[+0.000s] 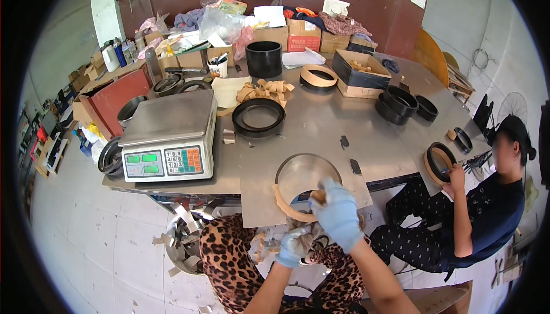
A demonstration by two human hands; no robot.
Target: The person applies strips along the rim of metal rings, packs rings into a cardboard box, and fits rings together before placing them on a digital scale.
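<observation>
A thin ring (277, 175) leans over the table's near edge in front of me, and tan paper tape (285, 204) covers its lower left part. My left hand (295, 246), in a pale glove, is closed at the ring's lowest edge, its fingertips partly hidden. My right hand (337, 211), in a light blue glove, is at the ring's lower right, blurred by motion. Its fingers are curled around a small brown piece too blurred to name. Farther back lie a flat black ring (258, 133) and a heap of crumpled tan tape (266, 91).
A scale (166, 120) stands on the left of the metal table (312, 128). Black rings (395, 105) and a box (362, 69) are at the back right. A co-worker (487, 205) sits at right, holding a taped ring (440, 162). A scrap bin (186, 245) stands below.
</observation>
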